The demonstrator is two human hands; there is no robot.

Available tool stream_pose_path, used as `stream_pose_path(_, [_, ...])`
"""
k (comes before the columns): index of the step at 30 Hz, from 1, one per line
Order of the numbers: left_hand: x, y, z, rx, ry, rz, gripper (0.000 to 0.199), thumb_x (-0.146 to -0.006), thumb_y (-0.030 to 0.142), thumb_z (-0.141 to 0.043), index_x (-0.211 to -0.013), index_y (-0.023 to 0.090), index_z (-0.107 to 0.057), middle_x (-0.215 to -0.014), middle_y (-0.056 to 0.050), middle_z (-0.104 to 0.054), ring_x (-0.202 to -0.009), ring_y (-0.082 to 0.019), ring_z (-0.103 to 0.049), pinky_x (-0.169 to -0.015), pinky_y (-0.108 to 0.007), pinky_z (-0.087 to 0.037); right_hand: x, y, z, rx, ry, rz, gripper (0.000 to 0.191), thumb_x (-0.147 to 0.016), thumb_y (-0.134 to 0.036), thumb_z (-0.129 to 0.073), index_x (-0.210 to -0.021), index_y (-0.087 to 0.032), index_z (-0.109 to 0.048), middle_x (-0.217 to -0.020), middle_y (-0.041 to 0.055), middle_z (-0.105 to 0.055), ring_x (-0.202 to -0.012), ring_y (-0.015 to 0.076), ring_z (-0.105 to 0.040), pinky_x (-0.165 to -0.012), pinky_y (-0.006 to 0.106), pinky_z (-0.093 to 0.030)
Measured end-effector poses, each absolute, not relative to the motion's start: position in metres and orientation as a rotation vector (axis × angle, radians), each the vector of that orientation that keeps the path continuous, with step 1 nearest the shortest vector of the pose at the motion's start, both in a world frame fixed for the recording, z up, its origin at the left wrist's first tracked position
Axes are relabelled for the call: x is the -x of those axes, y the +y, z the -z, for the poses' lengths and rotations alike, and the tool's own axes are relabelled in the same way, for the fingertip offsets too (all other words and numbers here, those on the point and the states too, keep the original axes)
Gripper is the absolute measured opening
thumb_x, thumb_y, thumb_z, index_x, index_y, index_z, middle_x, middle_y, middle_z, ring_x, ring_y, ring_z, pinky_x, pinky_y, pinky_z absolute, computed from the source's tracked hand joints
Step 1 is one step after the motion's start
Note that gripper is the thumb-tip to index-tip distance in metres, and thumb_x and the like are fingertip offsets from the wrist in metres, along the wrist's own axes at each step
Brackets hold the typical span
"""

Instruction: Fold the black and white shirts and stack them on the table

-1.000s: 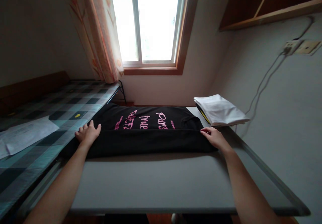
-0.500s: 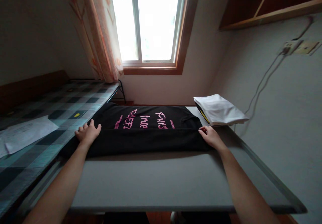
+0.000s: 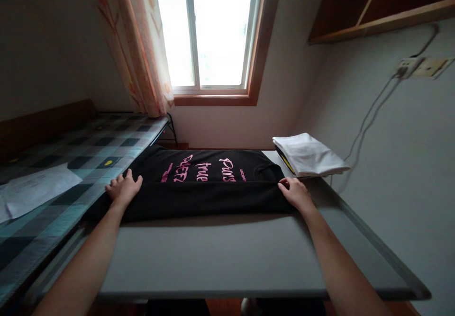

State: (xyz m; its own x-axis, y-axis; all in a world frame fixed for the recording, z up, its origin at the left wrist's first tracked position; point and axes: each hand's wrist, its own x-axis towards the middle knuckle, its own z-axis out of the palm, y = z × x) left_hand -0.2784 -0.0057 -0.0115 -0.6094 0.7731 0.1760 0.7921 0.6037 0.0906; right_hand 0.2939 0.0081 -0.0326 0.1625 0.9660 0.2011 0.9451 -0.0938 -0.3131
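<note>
A black T-shirt (image 3: 213, 197) with pink lettering lies sideways across the grey-white table (image 3: 213, 254), its near side folded over so that the fold covers part of the print. At the shirt's left end, my left hand (image 3: 124, 186) rests on the fabric with its fingers spread. My right hand (image 3: 294, 192) is at the right end, thumb and fingers pinching the shirt by the end of the folded edge. Just beyond my right hand sits a folded stack of cloth (image 3: 309, 155), white on top with black and yellow showing at its side.
A bed with a checked cover (image 3: 117, 138) adjoins the table on the left, with white paper sheets (image 3: 39, 188) on it. Ahead are a window (image 3: 220, 31) and an orange-patterned curtain (image 3: 142, 46). On the right wall, a cord hangs from a socket (image 3: 408, 67) below a wooden shelf (image 3: 384, 20).
My right hand has shifted very slightly left, and the shirt's right end near it has drawn in a little. My left hand has stayed in place.
</note>
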Motion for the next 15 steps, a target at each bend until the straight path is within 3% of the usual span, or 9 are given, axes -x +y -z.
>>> stream_pose_path(6, [0.277,-0.007,0.011,1.326,-2.695,0.243,0.068,-0.088,0.053,-0.034,-0.143,0.014,-0.044,-0.133,-0.024,-0.054,-0.119,-0.042,-0.049,-0.097,-0.053,-0.034,-0.289,0.004,0.028,2.121,-1.860,-0.067,0.026,-0.089,-0.035,-0.050,-0.101,-0.021,-0.068,-0.103,0.0105,-0.064,-0.096,0.0243,-0.060,-0.084,0.034,-0.045])
stream_pose_path(9, [0.277,-0.007,0.012,1.329,-2.688,0.243,0.067,-0.088,0.052,-0.035,-0.143,0.014,-0.045,-0.131,-0.024,-0.055,-0.119,-0.041,-0.049,-0.098,-0.053,-0.034,-0.284,0.000,0.023,2.185,-1.824,-0.063,0.032,-0.090,-0.037,-0.048,-0.111,-0.021,-0.066,-0.109,0.0128,-0.062,-0.101,0.0268,-0.060,-0.086,0.036,-0.046])
stream_pose_path(15, [0.279,-0.008,0.015,1.340,-2.667,0.263,0.066,-0.089,0.054,-0.034,-0.141,0.015,-0.046,-0.131,-0.024,-0.055,-0.118,-0.041,-0.049,-0.098,-0.054,-0.033,-0.282,-0.006,0.013,2.483,-1.611,-0.075,0.059,-0.087,-0.060,-0.047,-0.121,-0.014,-0.062,-0.123,0.0216,-0.057,-0.114,0.0390,-0.055,-0.091,0.050,-0.045])
